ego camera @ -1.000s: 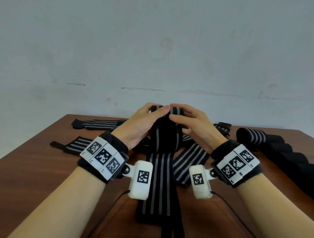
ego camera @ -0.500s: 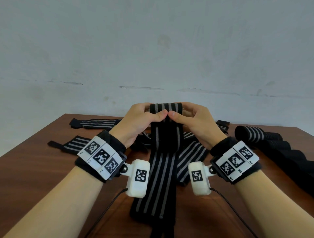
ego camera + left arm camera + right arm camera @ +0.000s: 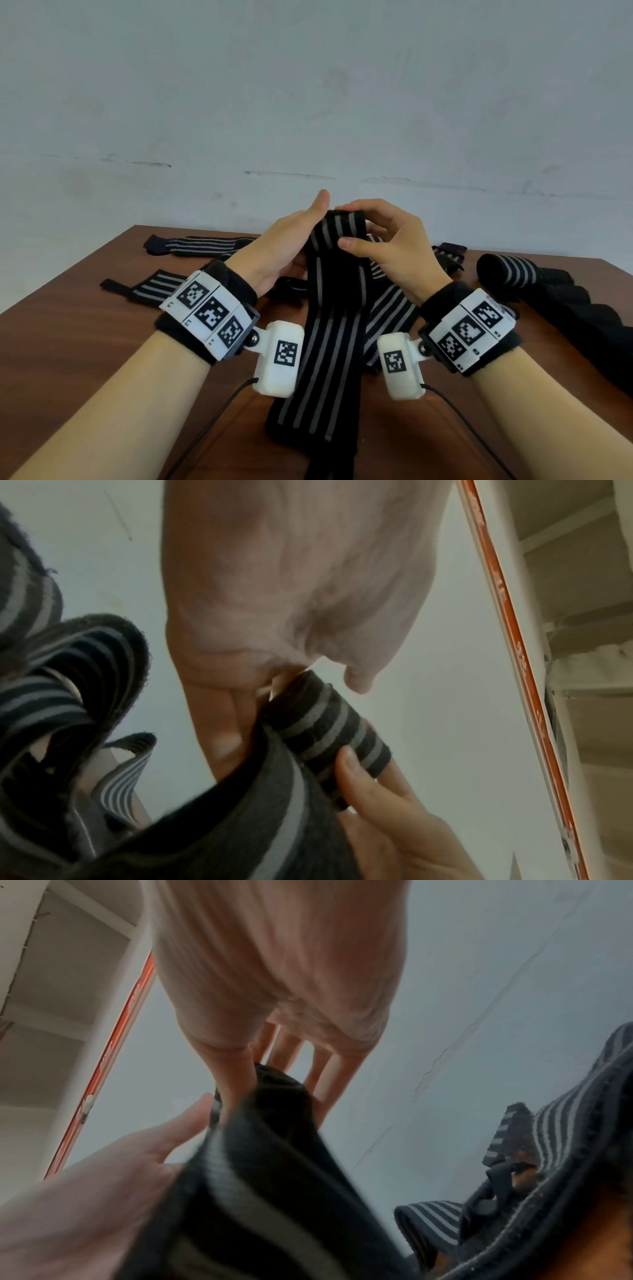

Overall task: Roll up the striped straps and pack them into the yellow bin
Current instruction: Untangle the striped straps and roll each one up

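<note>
I have the striped strap (image 3: 337,274) lifted between both hands above the table (image 3: 68,342), its top end wound into a small tight roll (image 3: 334,731) and its long tail hanging down toward me. A moment ago both thumbs pressed the front of the roll side by side; now my left hand (image 3: 284,246) has turned, thumb pointing up and fingers fairly straight, lying against the left end of the roll rather than curled round it. My right hand (image 3: 387,240) carries the grip: fingers arched over the top, thumb pressed on the front, pinching the roll. The roll also sits higher and the tail has drawn up a little, so I judge one more turn is going in.

That leaves most of this strap unrolled, and the winding has to carry on down the tail. The risk I see is the roll loosening while my left hand is off its pinch.

Other loose straps (image 3: 202,245) lie flat on the table beyond my hands, and one finished roll (image 3: 510,272) rests to the right. The yellow bin is not in any view, so packing waits.
</note>
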The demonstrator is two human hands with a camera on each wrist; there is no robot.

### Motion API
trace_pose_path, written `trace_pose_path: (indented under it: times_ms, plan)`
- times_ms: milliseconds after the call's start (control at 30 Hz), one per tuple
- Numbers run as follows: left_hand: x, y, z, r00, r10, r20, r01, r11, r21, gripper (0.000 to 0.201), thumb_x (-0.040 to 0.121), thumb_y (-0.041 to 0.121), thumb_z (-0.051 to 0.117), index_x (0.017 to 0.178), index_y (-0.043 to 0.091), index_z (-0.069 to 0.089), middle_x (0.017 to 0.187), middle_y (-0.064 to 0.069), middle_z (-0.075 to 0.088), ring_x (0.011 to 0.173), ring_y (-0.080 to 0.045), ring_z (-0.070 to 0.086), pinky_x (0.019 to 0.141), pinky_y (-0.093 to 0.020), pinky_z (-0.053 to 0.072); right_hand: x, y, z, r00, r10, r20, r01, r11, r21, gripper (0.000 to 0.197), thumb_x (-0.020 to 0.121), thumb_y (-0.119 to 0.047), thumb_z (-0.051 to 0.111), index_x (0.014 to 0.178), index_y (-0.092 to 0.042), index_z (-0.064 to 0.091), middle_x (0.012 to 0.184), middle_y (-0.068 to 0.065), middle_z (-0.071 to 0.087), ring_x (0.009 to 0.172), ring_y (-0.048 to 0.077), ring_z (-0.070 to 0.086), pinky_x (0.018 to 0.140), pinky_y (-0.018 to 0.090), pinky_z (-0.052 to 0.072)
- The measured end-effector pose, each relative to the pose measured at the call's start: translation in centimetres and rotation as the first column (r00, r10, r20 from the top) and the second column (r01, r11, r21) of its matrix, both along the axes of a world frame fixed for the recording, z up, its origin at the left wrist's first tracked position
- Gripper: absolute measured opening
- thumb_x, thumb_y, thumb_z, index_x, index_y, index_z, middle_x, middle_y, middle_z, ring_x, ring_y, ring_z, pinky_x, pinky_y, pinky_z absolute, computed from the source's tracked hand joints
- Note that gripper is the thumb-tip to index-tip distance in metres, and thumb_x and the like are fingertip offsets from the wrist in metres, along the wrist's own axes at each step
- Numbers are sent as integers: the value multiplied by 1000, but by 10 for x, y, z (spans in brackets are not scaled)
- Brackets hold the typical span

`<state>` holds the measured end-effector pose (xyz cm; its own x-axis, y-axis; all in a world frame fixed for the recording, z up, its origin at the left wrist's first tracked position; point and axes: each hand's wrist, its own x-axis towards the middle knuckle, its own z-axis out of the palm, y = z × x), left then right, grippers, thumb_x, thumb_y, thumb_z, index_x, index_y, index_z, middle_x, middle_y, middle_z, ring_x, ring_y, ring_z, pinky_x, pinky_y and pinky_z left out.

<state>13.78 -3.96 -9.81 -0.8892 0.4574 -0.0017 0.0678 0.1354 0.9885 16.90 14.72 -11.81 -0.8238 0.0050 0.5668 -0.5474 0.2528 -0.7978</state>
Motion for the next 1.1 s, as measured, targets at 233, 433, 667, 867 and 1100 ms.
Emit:
trace_pose_path:
  times_ms: [233,433,667,867,1100]
  plan:
    - [6,6,1,994,39,106,-71,948,309,25,97,32,70,116,16,69,96,-2,75,86,-17,74,68,-31,59,0,3,0,999,7,37,-6,999,-45,47,78,12,78,119,-10,72,123,0,75,121,18,67,112,49,47]
    - [4,9,0,997,77,21,-79,919,385,20,99,21,68,118,17,67,106,-5,73,94,-18,74,77,-31,60,8,-3,11,907,121,404,-56,984,-169,46,95,-47,69,129,-16,66,109,-3,77,97,14,75,92,39,58]
    - [7,9,1,996,92,-8,-84,939,333,28,99,23,63,127,19,61,110,-4,71,99,-20,72,90,-40,59,11,-5,13,922,96,374,-38,986,-160,35,98,-34,67,120,-8,72,111,11,78,99,27,76,80,37,57]
    - [9,8,3,994,98,-41,-94,992,81,54,94,65,59,131,26,51,122,5,68,111,-12,68,96,-34,54,13,-5,13,946,67,317,-12,985,-174,33,93,-21,73,126,-15,70,113,7,78,106,27,75,96,52,57]
    - [4,7,3,972,235,-7,-216,908,360,47,98,47,65,136,24,52,121,2,71,105,-10,72,85,-29,61,9,-16,6,906,71,418,-51,997,-59,47,93,-36,73,135,-19,60,107,-5,80,97,10,76,81,25,61]
